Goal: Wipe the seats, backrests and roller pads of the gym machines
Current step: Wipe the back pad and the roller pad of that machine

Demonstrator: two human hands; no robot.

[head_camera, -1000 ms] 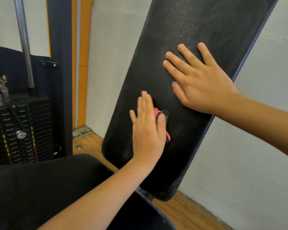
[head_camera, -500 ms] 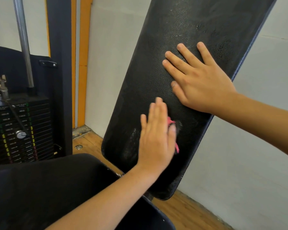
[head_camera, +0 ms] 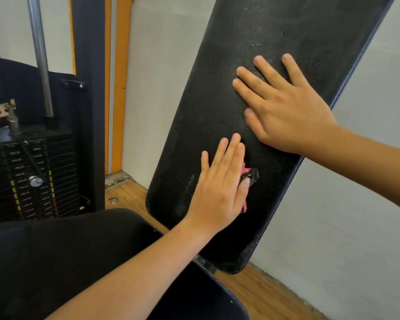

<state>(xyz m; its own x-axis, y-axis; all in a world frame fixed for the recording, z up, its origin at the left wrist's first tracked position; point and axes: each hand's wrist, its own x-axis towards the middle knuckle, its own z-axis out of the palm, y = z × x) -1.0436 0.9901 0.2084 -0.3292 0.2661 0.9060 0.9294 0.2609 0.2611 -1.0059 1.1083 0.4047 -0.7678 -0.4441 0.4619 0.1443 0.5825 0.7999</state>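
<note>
we're pressing the pink cloth point(head_camera: 243, 168) under our flat left hand point(head_camera: 219, 188), low on the tilted backrest point(head_camera: 208, 116); right hand point(head_camera: 289, 112) bracing flat just above, hands apart. cloth's looking soft, thin: we're judging palm pressure holds best.

Under the left hand point(head_camera: 219, 192), pink cloth point(head_camera: 243, 168) is lying against the backrest point(head_camera: 217, 100), whose pebbled, matt black skin is showing pale streaks beside the grip.

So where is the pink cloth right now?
In the head view, the pink cloth lies under the left hand, pressed on the lower backrest, just below the right hand.
</note>
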